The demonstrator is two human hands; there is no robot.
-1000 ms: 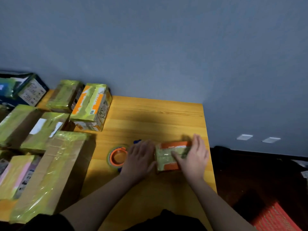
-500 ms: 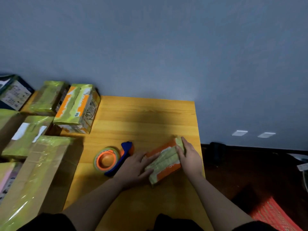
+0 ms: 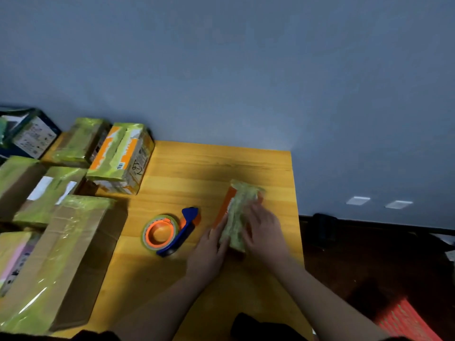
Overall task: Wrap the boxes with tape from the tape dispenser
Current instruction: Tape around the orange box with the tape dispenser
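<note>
A small orange box (image 3: 240, 212), already covered in greenish-yellow tape, lies on the wooden table (image 3: 197, 168) with its long side running away from the person, close to the table's right edge. The left hand (image 3: 209, 254) lies along the box's left side, fingers fairly straight and pressed flat against it rather than curled around it. The right hand (image 3: 264, 230) rests on top of the box toward its right side, fingers extended over the taped surface (the hand is blurred, so whether any fingertip hooks over the far edge cannot be told). Just left of the box, near the left hand but apart from it, lies the tape dispenser (image 3: 170, 232), with its orange hub, yellowish roll and blue handle. Further left of the box, along the table's left part, stand several taped parcels: a large brown carton (image 3: 61, 254) nearest the person, an orange-and-white box (image 3: 120, 158) by the wall, a flat parcel with white labels (image 3: 49, 193) between them, and a dark printed box (image 3: 29, 134) at the far left corner.
</note>
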